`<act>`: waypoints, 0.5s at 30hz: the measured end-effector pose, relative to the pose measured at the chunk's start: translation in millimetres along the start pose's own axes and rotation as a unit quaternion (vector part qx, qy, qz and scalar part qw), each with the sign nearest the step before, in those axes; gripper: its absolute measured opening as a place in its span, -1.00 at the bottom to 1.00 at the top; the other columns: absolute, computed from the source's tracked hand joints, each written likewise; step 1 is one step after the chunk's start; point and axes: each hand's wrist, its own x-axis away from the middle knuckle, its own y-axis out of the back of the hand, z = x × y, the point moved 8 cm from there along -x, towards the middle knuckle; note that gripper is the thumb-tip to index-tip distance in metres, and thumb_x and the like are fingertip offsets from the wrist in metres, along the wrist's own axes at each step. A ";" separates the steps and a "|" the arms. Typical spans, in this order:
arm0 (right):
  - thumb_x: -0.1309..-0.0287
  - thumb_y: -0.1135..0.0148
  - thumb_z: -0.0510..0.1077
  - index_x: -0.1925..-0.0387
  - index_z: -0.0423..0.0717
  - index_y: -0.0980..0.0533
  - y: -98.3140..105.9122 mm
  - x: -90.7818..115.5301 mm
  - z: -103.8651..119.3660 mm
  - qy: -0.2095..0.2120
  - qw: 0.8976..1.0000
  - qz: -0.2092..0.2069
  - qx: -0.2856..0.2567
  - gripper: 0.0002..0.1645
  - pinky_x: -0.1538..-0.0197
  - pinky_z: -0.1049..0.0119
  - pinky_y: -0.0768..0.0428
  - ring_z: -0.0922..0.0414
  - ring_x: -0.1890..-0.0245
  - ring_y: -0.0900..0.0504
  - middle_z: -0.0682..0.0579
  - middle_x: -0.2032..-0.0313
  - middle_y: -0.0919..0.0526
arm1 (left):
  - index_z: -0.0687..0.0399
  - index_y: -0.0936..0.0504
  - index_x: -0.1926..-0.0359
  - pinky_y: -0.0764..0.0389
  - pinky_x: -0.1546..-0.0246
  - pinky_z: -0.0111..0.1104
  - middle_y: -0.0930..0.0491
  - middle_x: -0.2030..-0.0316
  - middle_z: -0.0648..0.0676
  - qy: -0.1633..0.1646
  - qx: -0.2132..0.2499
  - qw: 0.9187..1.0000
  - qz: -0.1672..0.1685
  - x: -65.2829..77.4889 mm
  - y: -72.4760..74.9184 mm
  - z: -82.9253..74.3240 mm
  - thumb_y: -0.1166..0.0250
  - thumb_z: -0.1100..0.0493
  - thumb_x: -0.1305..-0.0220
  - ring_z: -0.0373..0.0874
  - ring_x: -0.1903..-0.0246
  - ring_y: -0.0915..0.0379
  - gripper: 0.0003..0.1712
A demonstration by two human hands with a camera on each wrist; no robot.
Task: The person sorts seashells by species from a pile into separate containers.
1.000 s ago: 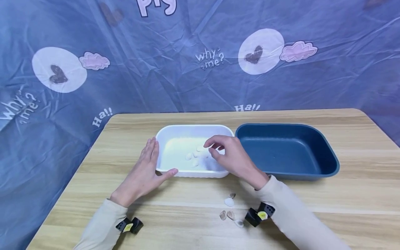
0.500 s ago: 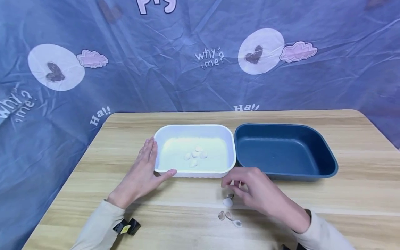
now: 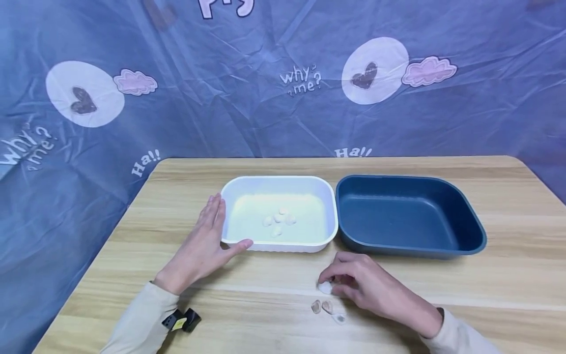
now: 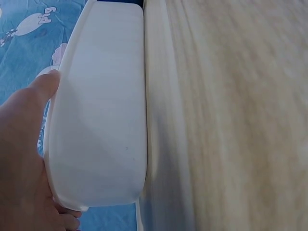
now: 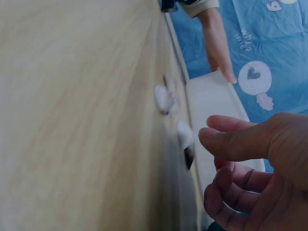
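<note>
My left hand (image 3: 201, 246) rests against the left end of the white plastic tub (image 3: 305, 247), fingers straight along its side and thumb on the front rim. Several pale seashells (image 3: 277, 219) lie inside the tub. In front of the tub, my right hand (image 3: 362, 282) is low over the table, thumb and fingertips around a white seashell (image 3: 325, 287). The right wrist view shows that white shell (image 5: 184, 134) and a dark brown shell (image 5: 189, 158) on the wood, apart from the loosely bent fingers. Nearer the front lie two brownish shells (image 3: 327, 307) and a whitish one (image 3: 339, 318).
A dark blue tub (image 3: 411, 250) stands right beside the white one, with nothing in it. Both are on a light wooden table (image 3: 247, 305). Behind the table hangs a blue printed cloth (image 3: 247, 108). A small black wrist device (image 3: 182, 321) sits on the left sleeve.
My right hand has moved from above the white tub down to the loose shells in front of it. The left hand stays at the tub's left end.
</note>
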 end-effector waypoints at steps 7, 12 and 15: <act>0.16 -0.40 -0.49 0.21 0.09 -0.70 -9.4 3.1 -4.6 0.036 0.999 0.013 0.021 -0.50 0.37 0.68 -0.40 0.41 0.45 -0.39 0.27 0.46 -0.43 | 0.37 0.26 -0.47 0.17 -0.44 -0.01 0.39 -0.49 0.27 -0.004 -0.003 1.000 -0.001 0.1 -1.4 -1.2 -0.04 -0.55 -0.14 0.13 -0.48 0.48 0.33; 0.08 -0.44 -0.36 0.22 0.09 -0.68 -12.9 3.5 -6.8 0.028 0.999 0.028 0.024 -0.63 0.36 0.66 -0.41 0.43 0.45 -0.39 0.29 0.43 -0.45 | 0.38 0.22 -0.47 0.17 -0.44 0.01 0.37 -0.49 0.29 -0.008 -0.006 1.000 -0.006 0.9 -0.8 -1.0 -0.05 -0.54 -0.15 0.17 -0.47 0.45 0.31; 0.05 -0.47 -0.19 0.22 0.09 -0.64 -13.6 3.3 -8.1 0.009 0.999 0.030 0.030 -0.72 0.36 0.60 -0.43 0.43 0.43 -0.39 0.29 0.38 -0.49 | 0.37 0.20 -0.47 0.18 -0.44 0.02 0.37 -0.49 0.29 -0.009 -0.007 1.000 -0.005 1.0 0.0 -0.9 -0.05 -0.53 -0.16 0.17 -0.47 0.45 0.30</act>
